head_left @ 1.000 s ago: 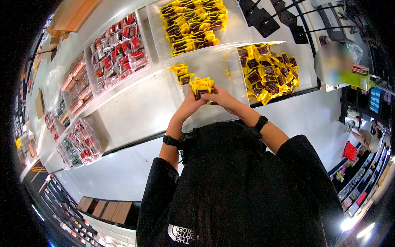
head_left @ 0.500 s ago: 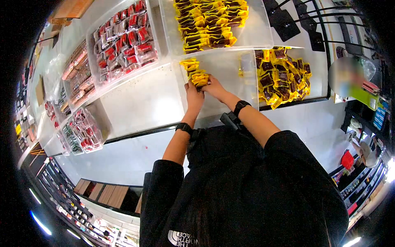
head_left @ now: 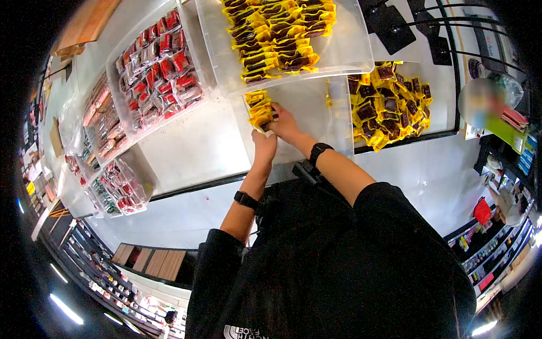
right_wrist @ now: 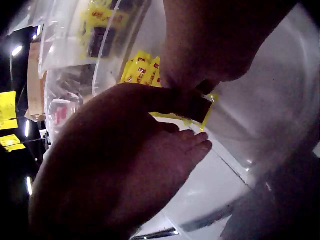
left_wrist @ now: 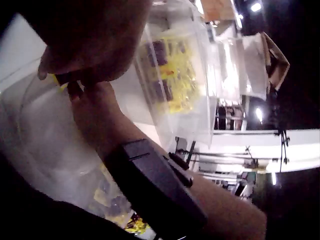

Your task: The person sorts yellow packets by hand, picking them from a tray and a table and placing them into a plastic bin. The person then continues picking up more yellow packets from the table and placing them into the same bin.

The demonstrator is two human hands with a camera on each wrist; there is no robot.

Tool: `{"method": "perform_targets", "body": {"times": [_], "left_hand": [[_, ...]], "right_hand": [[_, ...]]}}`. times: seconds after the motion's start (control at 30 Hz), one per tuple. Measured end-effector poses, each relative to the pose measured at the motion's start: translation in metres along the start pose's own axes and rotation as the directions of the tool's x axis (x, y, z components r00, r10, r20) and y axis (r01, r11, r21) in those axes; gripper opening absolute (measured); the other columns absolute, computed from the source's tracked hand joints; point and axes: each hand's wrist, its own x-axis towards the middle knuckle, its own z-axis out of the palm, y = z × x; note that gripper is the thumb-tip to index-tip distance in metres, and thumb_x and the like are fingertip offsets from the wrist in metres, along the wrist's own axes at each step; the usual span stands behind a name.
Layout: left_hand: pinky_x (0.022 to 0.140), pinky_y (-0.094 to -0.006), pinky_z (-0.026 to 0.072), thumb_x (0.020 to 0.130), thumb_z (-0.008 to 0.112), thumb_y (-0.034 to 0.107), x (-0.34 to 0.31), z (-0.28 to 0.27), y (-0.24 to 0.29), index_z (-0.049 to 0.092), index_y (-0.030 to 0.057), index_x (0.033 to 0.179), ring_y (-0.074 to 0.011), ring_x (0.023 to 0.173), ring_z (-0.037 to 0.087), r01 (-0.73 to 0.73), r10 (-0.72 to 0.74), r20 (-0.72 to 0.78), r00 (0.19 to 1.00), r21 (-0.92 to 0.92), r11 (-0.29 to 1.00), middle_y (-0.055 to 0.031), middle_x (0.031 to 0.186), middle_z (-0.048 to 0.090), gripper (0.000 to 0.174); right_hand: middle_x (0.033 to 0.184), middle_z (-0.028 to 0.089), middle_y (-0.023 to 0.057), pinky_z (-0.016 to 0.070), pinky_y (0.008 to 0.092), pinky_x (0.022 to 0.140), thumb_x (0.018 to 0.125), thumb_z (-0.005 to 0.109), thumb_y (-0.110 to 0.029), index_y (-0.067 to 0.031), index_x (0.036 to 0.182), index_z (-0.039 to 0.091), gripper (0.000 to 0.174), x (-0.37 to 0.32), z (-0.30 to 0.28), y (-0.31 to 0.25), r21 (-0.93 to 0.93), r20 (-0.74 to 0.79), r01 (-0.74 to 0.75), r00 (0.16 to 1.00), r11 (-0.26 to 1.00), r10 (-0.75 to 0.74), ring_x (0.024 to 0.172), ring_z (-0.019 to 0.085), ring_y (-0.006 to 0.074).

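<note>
Small yellow packets [head_left: 258,106] with dark contents stand in a short row at the left side of a shallow clear plastic tray [head_left: 316,121]. My left hand [head_left: 264,148] grips the near end of this row. From the row's right side, my right hand [head_left: 284,123] holds the packets with curled fingers. A dark, yellow-edged packet [right_wrist: 200,109] shows between both hands in the right wrist view. Much of what the fingers hold is hidden behind them.
Beyond stands a clear bin [head_left: 350,53] with packed rows of yellow packets. A loose heap of yellow packets [head_left: 389,107] lies to the right. Bins of red packets [head_left: 155,73] stand left. Black metal display arms [head_left: 446,22] jut out at the far right.
The packets that both hands held moved left and onto the row's near end. The hands now sit close against that row, the right one along its side.
</note>
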Motion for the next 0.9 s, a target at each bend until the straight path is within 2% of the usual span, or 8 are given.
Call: {"method": "perform_targets", "body": {"times": [0.1,0.17,0.3,0.4,0.47,0.57,0.8,0.9], "left_hand": [[0.091,-0.0337,0.0341,0.076,0.05,0.008,0.005,0.005,-0.017,0.034,-0.0029,0.119,-0.0254,0.109,0.044,0.191,-0.187,0.037,0.982,-0.226,0.955,-0.0168,0.116,0.045,0.047],[0.092,-0.0317,0.0329,0.075,0.046,0.005,0.014,0.007,-0.018,0.033,-0.004,0.121,-0.0256,0.112,0.042,0.2,-0.192,0.058,0.98,-0.314,0.928,-0.0176,0.121,0.042,0.048],[0.089,-0.0302,0.0356,0.079,0.045,0.005,0.016,0.007,-0.01,0.036,-0.0016,0.121,-0.0217,0.108,0.045,-0.006,0.015,0.021,1.0,-0.403,0.915,-0.0117,0.118,0.046,0.043],[0.086,-0.0301,0.0374,0.08,0.044,0.007,0.016,0.001,-0.013,0.039,0.0,0.118,-0.0214,0.101,0.049,0.217,-0.182,0.126,0.975,-0.376,0.901,-0.0101,0.112,0.049,0.038],[0.084,-0.0311,0.0393,0.081,0.042,0.006,0.009,-0.002,-0.009,0.042,0.0016,0.111,-0.0202,0.093,0.05,0.485,-0.433,0.232,0.871,-0.547,0.682,-0.0082,0.102,0.051,0.03],[0.082,-0.0319,0.0408,0.081,0.041,0.004,0.0,-0.002,-0.002,0.045,0.003,0.104,-0.0189,0.085,0.05,0.508,-0.308,0.409,0.859,-0.75,0.423,-0.0064,0.094,0.051,0.023],[0.084,-0.0327,0.0406,0.081,0.041,0.003,0.008,-0.004,-0.018,0.046,0.0023,0.102,-0.0195,0.088,0.051,0.426,-0.193,0.38,0.904,-0.819,0.384,-0.0066,0.095,0.053,0.021],[0.083,-0.0326,0.041,0.081,0.04,0.003,0.003,-0.004,-0.004,0.046,0.0018,0.1,-0.0195,0.089,0.052,0.427,-0.248,0.353,0.902,-0.811,0.401,-0.007,0.094,0.054,0.02]], "right_hand": [[0.111,0.053,0.0171,0.0436,0.0361,0.084,0.063,0.066,-0.014,-0.0021,0.117,0.043,0.06,-0.004,-0.009,-0.019,0.029,0.072,-0.07,0.995,0.997,0.068,0.099,0.054,0.0305],[0.112,0.051,0.0178,0.0421,0.0382,0.086,0.065,0.066,-0.02,-0.0029,0.118,0.042,0.06,-0.003,-0.008,-0.011,-0.154,0.035,0.16,0.987,0.975,-0.156,0.1,0.051,0.0338],[0.113,0.048,0.0185,0.0409,0.0395,0.086,0.066,0.065,-0.022,-0.0031,0.119,0.04,0.062,-0.006,-0.024,-0.022,-0.341,0.114,0.185,0.981,0.922,-0.155,0.1,0.049,0.036],[0.112,0.046,0.0192,0.0408,0.0395,0.086,0.067,0.065,-0.022,-0.0038,0.121,0.039,0.063,-0.009,-0.026,-0.024,-0.353,0.212,0.086,0.977,0.932,-0.01,0.1,0.048,0.0364],[0.113,0.045,0.0238,0.0389,0.0428,0.089,0.068,0.062,-0.021,-0.0072,0.125,0.037,0.064,-0.012,-0.023,-0.023,-0.244,0.193,0.038,0.981,0.969,0.01,0.103,0.047,0.0389],[0.106,0.049,0.0198,0.0413,0.0386,0.086,0.067,0.064,-0.021,-0.0051,0.121,0.04,0.061,-0.012,-0.014,-0.016,-0.268,0.109,0.047,0.994,0.962,-0.018,0.1,0.048,0.0355],[0.118,0.047,0.0193,0.0392,0.0343,0.09,0.068,0.06,-0.017,-0.0032,0.123,0.041,0.061,-0.005,-0.035,-0.02,-0.125,0.186,0.068,0.982,0.99,-0.044,0.106,0.048,0.0319],[0.122,0.044,0.0189,0.0349,0.0332,0.095,0.068,0.058,-0.017,-0.0036,0.124,0.041,0.06,-0.004,-0.039,-0.033,0.109,0.23,-0.11,0.97,0.988,0.082,0.113,0.043,0.0306]]}}
